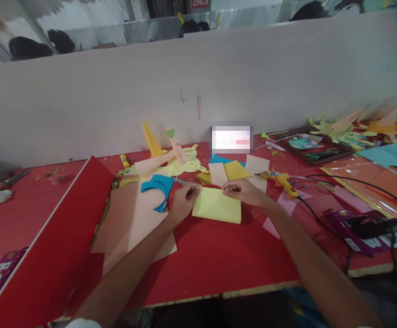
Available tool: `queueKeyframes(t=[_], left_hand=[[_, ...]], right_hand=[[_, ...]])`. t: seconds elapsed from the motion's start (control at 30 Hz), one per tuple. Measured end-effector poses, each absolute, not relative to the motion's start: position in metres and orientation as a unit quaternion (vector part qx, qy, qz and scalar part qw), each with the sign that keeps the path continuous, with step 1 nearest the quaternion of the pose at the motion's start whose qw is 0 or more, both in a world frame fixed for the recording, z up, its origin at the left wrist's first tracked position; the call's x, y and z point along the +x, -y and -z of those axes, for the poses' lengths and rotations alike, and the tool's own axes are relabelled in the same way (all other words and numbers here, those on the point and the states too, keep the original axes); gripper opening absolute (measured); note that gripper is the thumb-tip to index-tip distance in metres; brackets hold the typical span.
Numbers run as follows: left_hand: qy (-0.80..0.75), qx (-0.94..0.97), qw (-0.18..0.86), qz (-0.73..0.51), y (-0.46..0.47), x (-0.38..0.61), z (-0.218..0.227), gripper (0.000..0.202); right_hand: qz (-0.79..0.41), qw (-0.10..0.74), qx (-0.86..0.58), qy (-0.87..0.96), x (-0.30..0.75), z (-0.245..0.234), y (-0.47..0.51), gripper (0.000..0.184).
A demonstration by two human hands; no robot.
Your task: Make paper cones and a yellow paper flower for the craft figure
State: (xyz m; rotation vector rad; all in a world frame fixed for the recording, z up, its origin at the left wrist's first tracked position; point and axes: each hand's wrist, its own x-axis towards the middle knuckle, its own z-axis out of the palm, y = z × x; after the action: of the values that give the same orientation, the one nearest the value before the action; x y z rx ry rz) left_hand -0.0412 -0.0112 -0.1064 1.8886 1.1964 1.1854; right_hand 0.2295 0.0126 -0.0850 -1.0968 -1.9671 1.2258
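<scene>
A pale yellow sheet of paper (218,207) lies in front of me, its near edge looking bent or folded over. My left hand (186,198) has its fingers closed on the sheet's far left corner. At the far right part of the same edge, my right hand (241,190) pinches the paper between thumb and fingers. Just beyond the hands are a yellow paper piece (237,170) and a peach paper piece (218,174). Curved blue paper cutouts (162,184) rest on peach sheets (130,228) left of my left hand.
A yellow glue gun (282,180) with a black cable lies right of my right hand. A purple power strip (355,234) sits farther right. Paper cones (177,148) stand at the back by the white partition (116,100). A red board (54,232) leans at the left.
</scene>
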Motion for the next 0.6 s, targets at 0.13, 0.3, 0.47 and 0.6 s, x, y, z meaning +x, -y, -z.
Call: queueKeyframes(t=[0.13, 0.3, 0.47, 0.6], left_hand=[[-0.4, 0.772, 0.289, -0.401, 0.018, -0.038, 0.102, 0.019], [-0.371, 0.799, 0.306, -0.359, 0.023, -0.034, 0.101, 0.018], [-0.404, 0.677, 0.404, -0.465, 0.02, -0.036, 0.1, 0.027], [-0.419, 0.636, 0.419, -0.494, 0.014, -0.039, 0.101, 0.037]], right_hand=[[-0.473, 0.199, -0.372, 0.773, 0.224, 0.079, -0.005, 0.047], [-0.468, 0.134, -0.327, 0.81, 0.217, 0.074, 0.004, 0.054], [-0.446, 0.201, -0.362, 0.794, 0.217, 0.076, -0.001, 0.054], [-0.428, 0.295, -0.418, 0.745, 0.219, 0.081, -0.006, 0.052]])
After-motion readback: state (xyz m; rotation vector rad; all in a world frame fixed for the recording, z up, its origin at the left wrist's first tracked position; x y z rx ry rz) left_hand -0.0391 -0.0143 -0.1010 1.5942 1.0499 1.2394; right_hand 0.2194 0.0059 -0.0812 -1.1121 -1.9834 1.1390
